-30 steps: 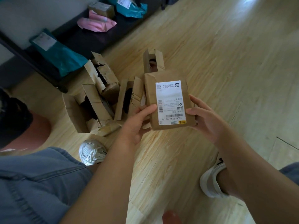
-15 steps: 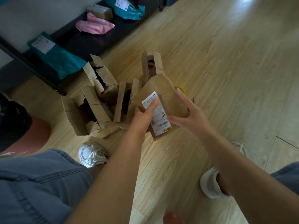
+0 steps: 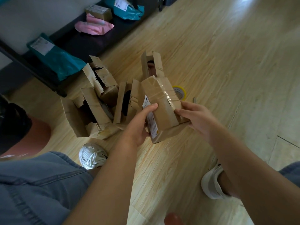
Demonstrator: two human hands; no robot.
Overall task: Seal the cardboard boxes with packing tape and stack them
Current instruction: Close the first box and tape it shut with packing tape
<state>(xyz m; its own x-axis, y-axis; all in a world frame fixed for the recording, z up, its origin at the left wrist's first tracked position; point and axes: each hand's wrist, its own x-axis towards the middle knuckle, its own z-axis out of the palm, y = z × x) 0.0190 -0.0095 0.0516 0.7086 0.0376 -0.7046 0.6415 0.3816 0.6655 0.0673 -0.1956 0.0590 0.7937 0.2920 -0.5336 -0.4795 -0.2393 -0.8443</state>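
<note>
The person is holding a closed cardboard box (image 3: 164, 111) in both hands above the wooden floor (image 3: 227, 54); the box is sitting tilted, with one narrow end pointing up and away; clear packing tape is crossing its upper face, and a white shipping label (image 3: 150, 118) is showing on the side turned to the left. The left grip (image 3: 138, 125) is clasping the box from the left, with the thumb lying across the top edge by the label and the other fingers tucked out of sight behind it. The right grip (image 3: 196, 120) is closing round the right edge of the box, its fingers curled against the cardboard there.

Just behind the held box, four open boxes are standing on the floor with their flaps up: a narrow one (image 3: 126, 101) touching or nearly touching the held box; a taller one (image 3: 151, 65) farther back; a torn one (image 3: 100, 82); and a wide one (image 3: 84, 114) at the left. A yellow tape roll (image 3: 179, 93) is lying on the floor just beyond the right fingers, partly hidden by the held box.

On a low dark shelf (image 3: 78, 44) along the wall, a teal mailer bag (image 3: 60, 62), a pink bag (image 3: 94, 26) and a small sealed box (image 3: 99, 13) are lying. Two white shoes (image 3: 92, 155) are resting on the floor, one on each side of the arms.
</note>
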